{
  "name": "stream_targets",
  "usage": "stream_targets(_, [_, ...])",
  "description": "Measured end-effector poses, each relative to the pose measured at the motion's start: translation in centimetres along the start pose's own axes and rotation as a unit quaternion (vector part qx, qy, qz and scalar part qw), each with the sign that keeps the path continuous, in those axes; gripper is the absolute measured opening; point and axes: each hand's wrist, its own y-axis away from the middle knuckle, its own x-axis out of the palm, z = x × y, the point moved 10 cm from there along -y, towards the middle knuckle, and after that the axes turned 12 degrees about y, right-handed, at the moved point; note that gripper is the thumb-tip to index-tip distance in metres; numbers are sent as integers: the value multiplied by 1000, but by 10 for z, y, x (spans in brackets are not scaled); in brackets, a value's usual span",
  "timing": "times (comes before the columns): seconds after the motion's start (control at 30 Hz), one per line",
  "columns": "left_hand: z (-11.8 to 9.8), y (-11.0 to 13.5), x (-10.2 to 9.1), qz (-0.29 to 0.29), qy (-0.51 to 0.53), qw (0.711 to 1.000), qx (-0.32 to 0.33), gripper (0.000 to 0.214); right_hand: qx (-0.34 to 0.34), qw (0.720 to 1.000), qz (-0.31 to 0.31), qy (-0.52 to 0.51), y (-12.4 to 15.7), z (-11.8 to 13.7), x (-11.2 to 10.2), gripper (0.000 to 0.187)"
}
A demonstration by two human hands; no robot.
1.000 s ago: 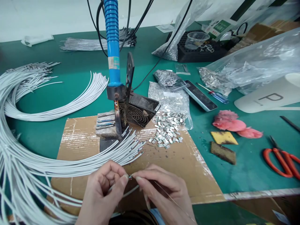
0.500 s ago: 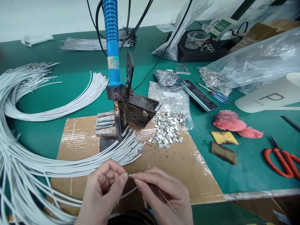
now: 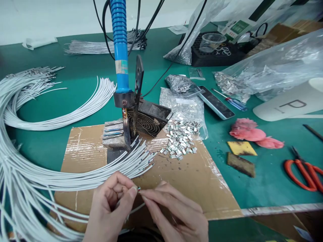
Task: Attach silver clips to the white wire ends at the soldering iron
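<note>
My left hand [image 3: 113, 201] is closed in a pinch, thumb against index finger, on the end of a white cable; a tiny connector [image 3: 139, 189] with a bit of blue-green shows at the fingertips. Facing it, my right hand [image 3: 174, 208] has its index fingertip and thumb brought close to that connector. What lies between the right fingers is too small to make out. Just beyond both hands, a bundle of white cables [image 3: 101, 178] rests with its stripped ends on the cardboard [image 3: 191, 188]. Above these ends stands a blue-handled soldering iron [image 3: 121, 50], tip down.
A small fan [image 3: 146, 121] and a pile of metal connector shells [image 3: 180, 141] lie behind the hands. Rightward are a phone [image 3: 217, 102], a screwdriver [image 3: 233, 102], a yellow sponge [image 3: 241, 148] and red-handled scissors [image 3: 302, 174]. More cable coils [image 3: 63, 121] fill the left.
My right hand has turned slightly, its fingertips dipping a little at the connector. The thin strand seen under it before hardly shows now. My left hand stays put.
</note>
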Motion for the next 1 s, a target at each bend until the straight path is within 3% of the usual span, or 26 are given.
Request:
stream_targets(0.27, [1,-1,-2,-9,-5,1000,7,34,38,999,8,-10,-4,-6,0,27])
stream_targets(0.4, [4,-2,-3,-17,11,1000,-12,32,132,990,-14,-39,-5,-24,-6,8])
stream_targets(0.53, [1,-3,-1,-8,25,1000,-3,27,203,974,-12,-98,-6,-35,-3,7])
stream_targets(0.77, [-1,-5,2,8,20,1000,17,18,166,982,24,-82,-15,-29,6,11])
stream_targets(1.0, [-4,-6,0,-22,22,999,35,16,138,986,22,-89,-18,-25,13,19])
